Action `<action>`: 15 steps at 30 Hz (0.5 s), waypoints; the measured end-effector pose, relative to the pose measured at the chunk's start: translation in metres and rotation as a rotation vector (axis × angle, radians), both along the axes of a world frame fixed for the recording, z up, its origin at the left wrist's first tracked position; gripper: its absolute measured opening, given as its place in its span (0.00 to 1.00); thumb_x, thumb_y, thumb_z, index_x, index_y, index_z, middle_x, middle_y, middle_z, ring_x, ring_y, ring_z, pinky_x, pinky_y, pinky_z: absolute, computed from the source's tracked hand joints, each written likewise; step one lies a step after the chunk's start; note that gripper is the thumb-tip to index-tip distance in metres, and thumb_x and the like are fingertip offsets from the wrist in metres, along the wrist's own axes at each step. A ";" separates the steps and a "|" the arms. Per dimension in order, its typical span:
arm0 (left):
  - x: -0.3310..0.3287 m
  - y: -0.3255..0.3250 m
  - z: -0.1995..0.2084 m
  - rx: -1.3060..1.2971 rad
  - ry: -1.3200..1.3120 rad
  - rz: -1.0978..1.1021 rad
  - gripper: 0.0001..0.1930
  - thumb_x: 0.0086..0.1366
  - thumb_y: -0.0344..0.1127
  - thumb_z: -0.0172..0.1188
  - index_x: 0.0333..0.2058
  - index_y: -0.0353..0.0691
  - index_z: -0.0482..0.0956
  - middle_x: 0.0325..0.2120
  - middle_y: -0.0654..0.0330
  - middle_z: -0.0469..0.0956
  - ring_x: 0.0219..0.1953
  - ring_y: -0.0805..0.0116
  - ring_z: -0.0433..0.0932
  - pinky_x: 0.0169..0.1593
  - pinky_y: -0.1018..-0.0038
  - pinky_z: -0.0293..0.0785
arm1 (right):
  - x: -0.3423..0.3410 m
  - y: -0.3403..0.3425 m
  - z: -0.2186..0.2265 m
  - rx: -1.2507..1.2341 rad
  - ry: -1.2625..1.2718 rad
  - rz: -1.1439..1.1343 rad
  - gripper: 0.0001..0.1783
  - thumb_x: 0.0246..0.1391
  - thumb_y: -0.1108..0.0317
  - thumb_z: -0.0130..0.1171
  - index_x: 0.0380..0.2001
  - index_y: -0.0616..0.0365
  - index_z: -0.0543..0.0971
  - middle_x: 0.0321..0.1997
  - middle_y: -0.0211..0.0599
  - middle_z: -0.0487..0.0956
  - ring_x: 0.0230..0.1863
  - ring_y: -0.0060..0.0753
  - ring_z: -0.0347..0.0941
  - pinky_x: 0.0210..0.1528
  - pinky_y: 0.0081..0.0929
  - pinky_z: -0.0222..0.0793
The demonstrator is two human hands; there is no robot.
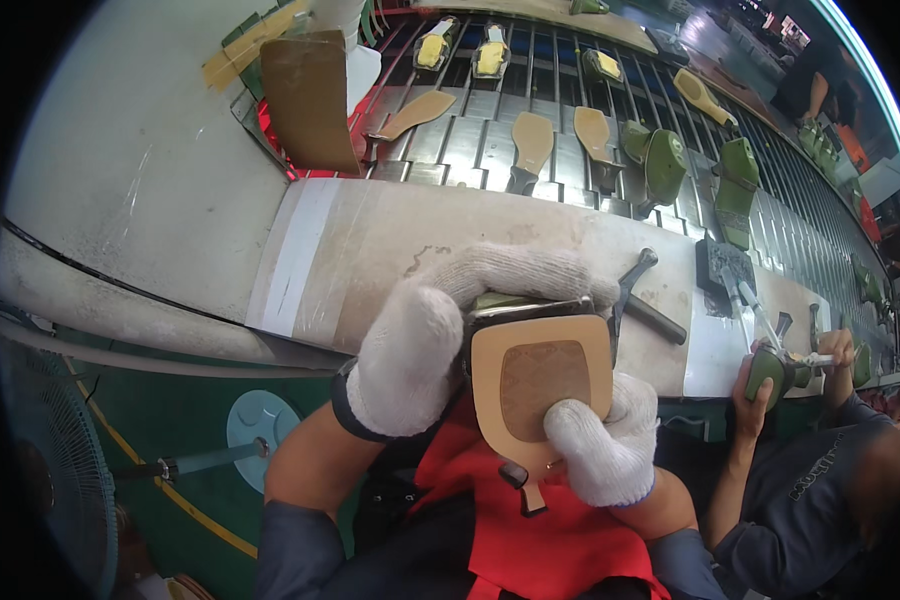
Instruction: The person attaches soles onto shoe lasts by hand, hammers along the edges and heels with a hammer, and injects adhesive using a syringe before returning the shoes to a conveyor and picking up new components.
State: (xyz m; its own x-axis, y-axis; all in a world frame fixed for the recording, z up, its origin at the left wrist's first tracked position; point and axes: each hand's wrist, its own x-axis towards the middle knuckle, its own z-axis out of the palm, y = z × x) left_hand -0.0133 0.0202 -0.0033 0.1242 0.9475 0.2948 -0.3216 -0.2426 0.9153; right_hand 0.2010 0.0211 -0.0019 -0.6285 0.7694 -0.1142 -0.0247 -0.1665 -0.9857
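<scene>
A tan shoe sole point(505, 430) with a textured forefoot patch and a dark-tipped heel faces up in front of my chest. Behind its far edge shows part of a dark shoe point(500, 312) with a green piece; the sole covers most of it. My left hand point(410, 350), in a white knitted glove, curls round the shoe's far side with its fingers closed. In the same kind of glove, my right hand point(605, 445) grips the sole's right edge, thumb pressed on the textured patch. I cannot tell whether sole and shoe are joined.
On the bench point(390, 235) lie a hammer point(634, 285) and a dark bar-shaped tool point(658, 319). Beyond, a roller conveyor carries tan soles point(533, 142) and green shoe forms point(663, 165). At right, a co-worker's hands point(758, 390) hold a green shoe. A fan point(55, 460) stands left.
</scene>
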 end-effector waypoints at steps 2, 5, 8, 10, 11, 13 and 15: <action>0.001 -0.002 0.000 0.030 -0.006 0.004 0.47 0.78 0.76 0.42 0.59 0.28 0.79 0.57 0.29 0.82 0.61 0.33 0.83 0.64 0.41 0.83 | -0.001 -0.001 0.002 0.077 -0.043 -0.027 0.15 0.70 0.64 0.62 0.45 0.65 0.89 0.27 0.35 0.90 0.27 0.24 0.86 0.32 0.27 0.81; 0.001 0.000 -0.003 0.116 -0.030 -0.002 0.41 0.79 0.69 0.47 0.58 0.28 0.79 0.54 0.30 0.83 0.60 0.32 0.84 0.62 0.39 0.84 | -0.004 -0.003 -0.003 0.106 -0.014 -0.061 0.14 0.70 0.64 0.63 0.45 0.65 0.89 0.26 0.35 0.89 0.26 0.23 0.85 0.30 0.27 0.80; 0.000 0.000 -0.001 0.099 -0.075 -0.005 0.35 0.77 0.62 0.54 0.57 0.28 0.79 0.52 0.30 0.84 0.58 0.33 0.85 0.61 0.41 0.86 | -0.006 -0.002 0.005 0.064 -0.052 -0.050 0.14 0.70 0.64 0.63 0.42 0.64 0.90 0.24 0.34 0.88 0.25 0.22 0.84 0.29 0.26 0.79; -0.001 -0.003 0.006 0.031 -0.103 -0.004 0.33 0.75 0.59 0.59 0.55 0.27 0.79 0.51 0.29 0.84 0.57 0.33 0.86 0.60 0.43 0.87 | -0.007 -0.002 0.009 0.019 -0.052 -0.035 0.14 0.70 0.63 0.64 0.41 0.64 0.90 0.24 0.33 0.88 0.24 0.21 0.83 0.29 0.26 0.79; -0.001 -0.005 0.011 -0.021 -0.100 0.025 0.32 0.73 0.57 0.62 0.53 0.26 0.80 0.50 0.29 0.85 0.55 0.35 0.87 0.58 0.45 0.88 | -0.007 -0.001 0.010 -0.024 -0.051 -0.019 0.14 0.70 0.63 0.64 0.39 0.64 0.90 0.23 0.33 0.87 0.23 0.21 0.83 0.28 0.26 0.78; 0.000 -0.009 0.021 -0.073 -0.098 0.046 0.31 0.71 0.55 0.64 0.51 0.26 0.80 0.49 0.28 0.85 0.53 0.36 0.88 0.56 0.47 0.89 | -0.008 -0.004 0.007 0.023 -0.052 -0.030 0.15 0.71 0.63 0.63 0.38 0.64 0.90 0.22 0.32 0.87 0.23 0.20 0.82 0.28 0.25 0.78; 0.000 -0.013 0.033 -0.152 -0.030 0.104 0.29 0.70 0.53 0.66 0.48 0.25 0.81 0.49 0.27 0.85 0.49 0.38 0.89 0.53 0.50 0.90 | -0.009 -0.004 0.007 0.074 -0.053 -0.034 0.15 0.71 0.62 0.63 0.37 0.63 0.90 0.21 0.32 0.86 0.22 0.19 0.82 0.27 0.24 0.77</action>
State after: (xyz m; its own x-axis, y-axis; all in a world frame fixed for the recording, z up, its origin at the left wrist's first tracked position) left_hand -0.0137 0.0075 0.0296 0.0162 0.9887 0.1491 -0.3300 -0.1355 0.9342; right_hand 0.1920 0.0174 0.0048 -0.5966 0.7976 -0.0886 0.0236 -0.0929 -0.9954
